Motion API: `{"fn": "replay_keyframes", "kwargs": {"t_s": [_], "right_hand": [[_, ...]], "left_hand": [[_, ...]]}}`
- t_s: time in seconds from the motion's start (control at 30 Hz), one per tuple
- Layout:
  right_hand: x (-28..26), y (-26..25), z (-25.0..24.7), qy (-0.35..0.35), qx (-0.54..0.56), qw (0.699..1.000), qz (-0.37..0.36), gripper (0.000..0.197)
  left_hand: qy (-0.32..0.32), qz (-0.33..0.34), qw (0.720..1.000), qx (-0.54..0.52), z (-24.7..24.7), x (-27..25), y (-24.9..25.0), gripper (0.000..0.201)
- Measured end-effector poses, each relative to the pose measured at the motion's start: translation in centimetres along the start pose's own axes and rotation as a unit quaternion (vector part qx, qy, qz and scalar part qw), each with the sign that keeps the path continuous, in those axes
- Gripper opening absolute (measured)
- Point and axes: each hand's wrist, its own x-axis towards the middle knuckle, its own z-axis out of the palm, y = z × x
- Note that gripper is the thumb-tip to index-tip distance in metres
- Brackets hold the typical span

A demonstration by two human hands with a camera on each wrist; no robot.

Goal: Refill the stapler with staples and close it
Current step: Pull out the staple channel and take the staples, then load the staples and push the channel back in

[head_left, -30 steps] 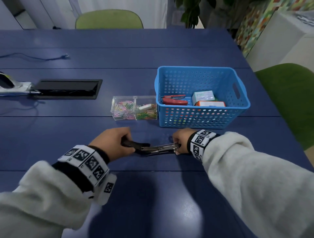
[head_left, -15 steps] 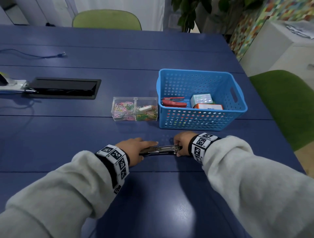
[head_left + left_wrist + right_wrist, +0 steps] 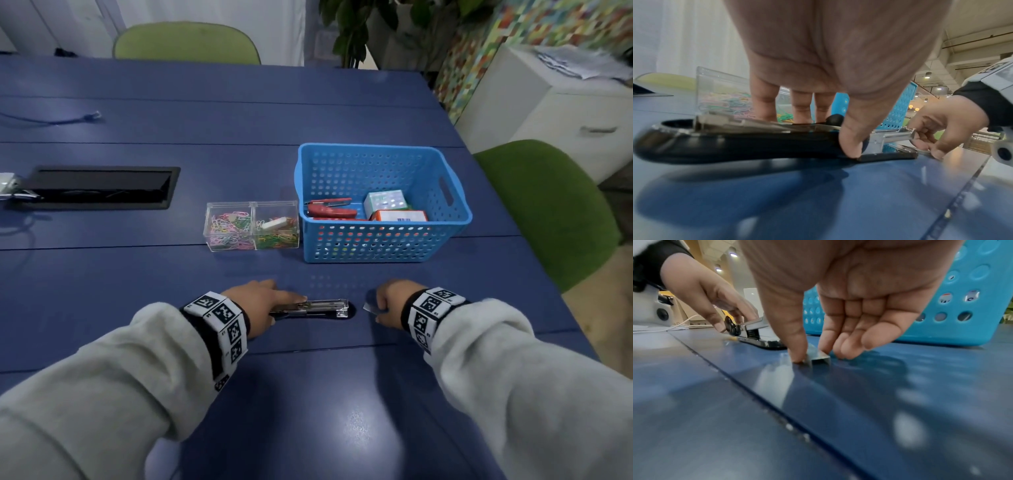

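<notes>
A black and metal stapler (image 3: pixel 318 308) lies flat on the blue table (image 3: pixel 308 411), its bare metal magazine (image 3: pixel 898 134) pointing right. My left hand (image 3: pixel 287 305) holds its left part. In the left wrist view the thumb (image 3: pixel 851 146) presses the near side and the other fingers lie behind the stapler (image 3: pixel 735 142). My right hand (image 3: pixel 375 308) is a little to the right of the stapler's tip, apart from it. There the thumb and forefinger pinch a short strip of staples (image 3: pixel 820 359) that rests on the table.
Behind the hands stand two clear boxes of coloured paper clips (image 3: pixel 251 226) and a blue perforated basket (image 3: pixel 383 240) with a red stapler (image 3: pixel 330 209) and small boxes (image 3: pixel 387 202). A black cable hatch (image 3: pixel 99 186) lies at the left. A green chair (image 3: pixel 548 212) stands past the table's right edge.
The stapler, held part open between both hands, now lies flat under my left hand. My right hand has left its right end, moved right, and pinches a staple strip.
</notes>
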Motion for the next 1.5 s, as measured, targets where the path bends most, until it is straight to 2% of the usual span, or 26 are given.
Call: {"fn": "replay_keyframes", "kwargs": {"t_s": [0.13,0.2,0.27,0.3,0.37,0.47,0.77,1.13,1.23,1.33,1.5], "right_hand": [[-0.7,0.0,-0.5,-0.007,0.025,0.999,0.024,0.023],[-1.1,-0.2,-1.0,0.03,0.065,0.997,0.016,0.017],[-1.6,-1.0,-1.6,0.077,0.127,0.989,-0.023,0.013],[-1.7,-1.6,-1.8,0.087,0.141,0.985,-0.05,0.018],[-1.8,-2.8,-2.1,0.089,0.118,0.984,-0.104,0.028],[-1.4,-4.3,-2.0,0.091,0.069,0.983,-0.146,0.026],[-0.6,-5.7,-1.3,0.081,0.034,0.984,-0.152,0.02],[0.1,-6.7,-1.4,0.059,-0.033,0.986,-0.154,0.023],[0.2,-6.6,-1.5,0.047,-0.034,0.988,-0.146,0.025],[0.4,-6.1,-1.3,0.046,-0.017,0.99,-0.136,0.026],[0.3,-4.5,-0.7,0.036,0.062,0.993,-0.095,0.029]], "left_hand": [[-0.001,0.0,1.0,0.005,0.0,0.1,-0.1,0.067],[0.0,0.002,1.0,0.008,0.0,0.1,-0.1,0.067],[0.001,0.005,1.0,0.007,0.0,0.2,-0.2,0.067],[-0.001,0.006,1.0,0.007,-0.1,0.3,-0.3,0.067],[-0.006,0.008,1.0,0.008,-0.2,0.3,-0.2,0.066],[-0.003,0.01,1.0,0.011,-0.2,0.3,-0.1,0.065],[0.009,0.009,1.0,0.005,-0.2,0.2,-0.1,0.064],[0.016,0.007,1.0,-0.018,0.0,0.2,-0.3,0.065],[0.038,-0.012,0.998,-0.048,-0.2,0.0,-0.9,0.063],[0.051,-0.044,0.997,-0.045,-0.3,-0.6,-2.0,0.051],[0.057,-0.089,0.994,-0.032,0.0,-1.8,-3.8,0.044]]}}
